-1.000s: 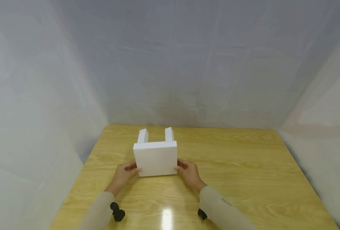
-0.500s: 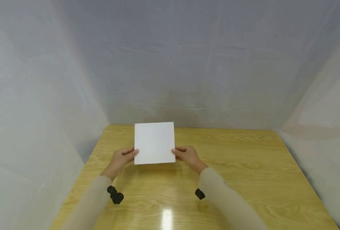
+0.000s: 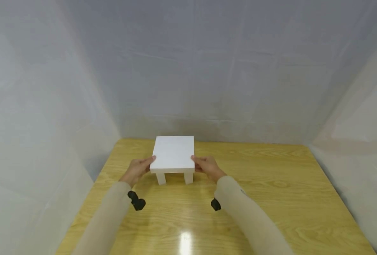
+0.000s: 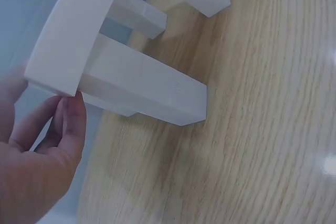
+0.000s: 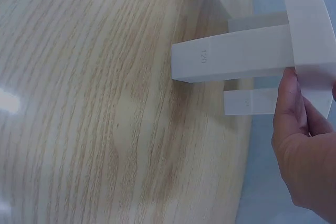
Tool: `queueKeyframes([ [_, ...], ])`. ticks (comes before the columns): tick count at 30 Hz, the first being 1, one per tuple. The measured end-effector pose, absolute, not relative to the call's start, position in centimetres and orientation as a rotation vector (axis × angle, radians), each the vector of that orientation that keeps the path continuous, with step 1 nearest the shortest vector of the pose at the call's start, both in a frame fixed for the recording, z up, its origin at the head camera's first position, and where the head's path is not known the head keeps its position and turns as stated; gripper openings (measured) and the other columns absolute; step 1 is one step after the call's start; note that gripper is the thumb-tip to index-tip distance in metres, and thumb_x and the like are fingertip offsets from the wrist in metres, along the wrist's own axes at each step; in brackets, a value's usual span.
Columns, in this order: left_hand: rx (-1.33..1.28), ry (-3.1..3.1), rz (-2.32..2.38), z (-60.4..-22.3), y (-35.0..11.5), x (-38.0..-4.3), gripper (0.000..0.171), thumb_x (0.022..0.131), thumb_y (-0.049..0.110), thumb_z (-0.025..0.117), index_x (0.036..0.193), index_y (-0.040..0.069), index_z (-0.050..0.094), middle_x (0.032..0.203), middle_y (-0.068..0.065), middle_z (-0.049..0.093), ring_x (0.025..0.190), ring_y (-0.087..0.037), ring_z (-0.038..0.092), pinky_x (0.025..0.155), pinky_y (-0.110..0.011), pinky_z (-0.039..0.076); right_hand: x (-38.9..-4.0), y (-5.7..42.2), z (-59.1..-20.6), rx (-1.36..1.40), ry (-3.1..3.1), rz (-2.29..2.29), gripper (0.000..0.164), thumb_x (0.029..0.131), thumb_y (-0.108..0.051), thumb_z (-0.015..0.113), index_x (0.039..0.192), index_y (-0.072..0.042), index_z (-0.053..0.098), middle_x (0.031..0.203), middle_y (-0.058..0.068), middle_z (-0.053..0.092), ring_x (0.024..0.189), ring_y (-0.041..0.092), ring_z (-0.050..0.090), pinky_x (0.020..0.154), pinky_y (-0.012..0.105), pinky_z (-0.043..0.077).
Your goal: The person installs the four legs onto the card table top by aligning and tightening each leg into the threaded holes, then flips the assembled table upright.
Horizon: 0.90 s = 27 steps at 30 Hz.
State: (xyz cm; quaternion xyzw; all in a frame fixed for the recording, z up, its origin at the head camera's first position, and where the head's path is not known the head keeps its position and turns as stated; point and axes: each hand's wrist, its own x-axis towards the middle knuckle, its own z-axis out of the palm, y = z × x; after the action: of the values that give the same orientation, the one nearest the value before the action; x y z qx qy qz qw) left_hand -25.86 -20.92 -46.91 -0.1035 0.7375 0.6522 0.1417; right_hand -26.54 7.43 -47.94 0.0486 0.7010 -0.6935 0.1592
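Observation:
A small white table-shaped stand [image 3: 173, 152] with a square top is upright, its legs pointing down, left of centre on the wooden table. My left hand [image 3: 139, 169] pinches the top's left edge, thumb above and fingers beneath. On the opposite edge my right hand [image 3: 208, 166] grips the same way. In the left wrist view a front leg [image 4: 147, 85] reaches down close over the wood, beside my fingers [image 4: 73, 129]. In the right wrist view a leg [image 5: 231, 53] carries a faint "120" mark.
The wooden table [image 3: 255, 187] spreads out to the right and in front, with a bright reflection near its front. Pale sheeting [image 3: 207, 71] hangs behind and on both sides. Black wrist cameras [image 3: 137, 201] sit at the beige sleeves.
The stand has turned from tipped, legs pointing away, through its top facing me, to upright with legs down. Both hands have kept hold of its edges and moved slightly farther away.

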Motion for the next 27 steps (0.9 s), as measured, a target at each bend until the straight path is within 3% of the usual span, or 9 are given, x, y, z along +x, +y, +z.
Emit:
queueKeyframes([
  [7,-0.352,2.112,1.911,-46.99,-20.69,-26.8,0.061,0.092,0.032,0.065,0.136,-0.007,0.048,0.139,-0.023,0.048,0.108,-0.016,0.058,0.095,-0.027,0.05,-27.12,7.42,-47.48,0.164,1.999,-1.97,0.041,0.094,-0.026,0.064,0.112,0.01,0.063,0.09,0.01,0.066,0.077,0.015,0.064,0.094,0.042,0.052],
  [18,-0.337,2.095,1.928,-47.11,-20.66,-26.91,0.062,0.093,0.031,0.064,0.137,-0.008,0.045,0.142,-0.024,0.044,0.127,-0.029,0.049,0.102,-0.032,0.045,-27.11,7.42,-47.71,0.153,2.011,-1.974,0.037,0.094,-0.026,0.064,0.106,0.01,0.064,0.089,0.012,0.066,0.076,0.016,0.064,0.099,0.05,0.046],
  [27,-0.33,2.115,1.926,-46.91,-20.76,-26.97,0.06,0.093,0.031,0.064,0.135,-0.009,0.047,0.14,-0.025,0.046,0.109,-0.016,0.06,0.097,-0.028,0.049,-27.0,7.2,-47.63,0.154,2.045,-1.982,0.039,0.093,-0.026,0.065,0.108,0.01,0.065,0.094,0.016,0.068,0.076,0.014,0.065,0.09,0.041,0.054],
])
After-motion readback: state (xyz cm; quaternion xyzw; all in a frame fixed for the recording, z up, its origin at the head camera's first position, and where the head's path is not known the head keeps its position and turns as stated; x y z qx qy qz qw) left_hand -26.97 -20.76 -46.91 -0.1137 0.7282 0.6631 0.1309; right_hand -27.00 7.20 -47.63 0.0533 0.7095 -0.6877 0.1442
